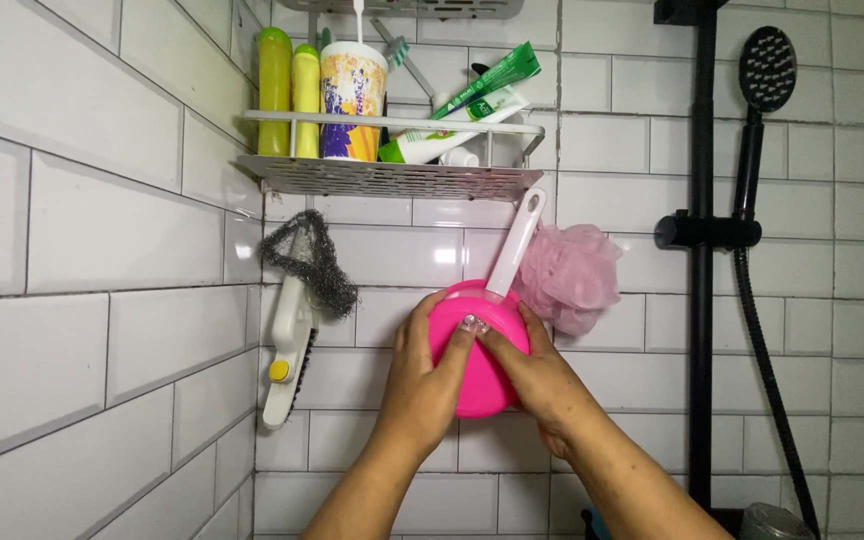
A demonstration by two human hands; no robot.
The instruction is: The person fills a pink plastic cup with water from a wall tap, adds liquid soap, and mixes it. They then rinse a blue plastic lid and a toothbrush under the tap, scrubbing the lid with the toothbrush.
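A pink plastic water scoop [477, 370] with a white handle [515, 245] hangs against the white tiled wall, its handle reaching up to the metal corner shelf [392, 178]. My left hand [422, 375] wraps the scoop's left side, thumb across its front. On the right side and underside of the bowl rests my right hand [542, 375], fingers pressed to it. Both hands grip the scoop. A pink mesh bath sponge [572, 275] hangs just right of the handle.
The shelf carries two yellow-green bottles [290, 90], a patterned cup [352, 100] and toothpaste tubes [462, 115]. A grey mesh scrubber [317, 260] and a white brush [287, 360] hang at left. A black shower rail [702, 250] with handheld head [767, 70] and hose stands at right.
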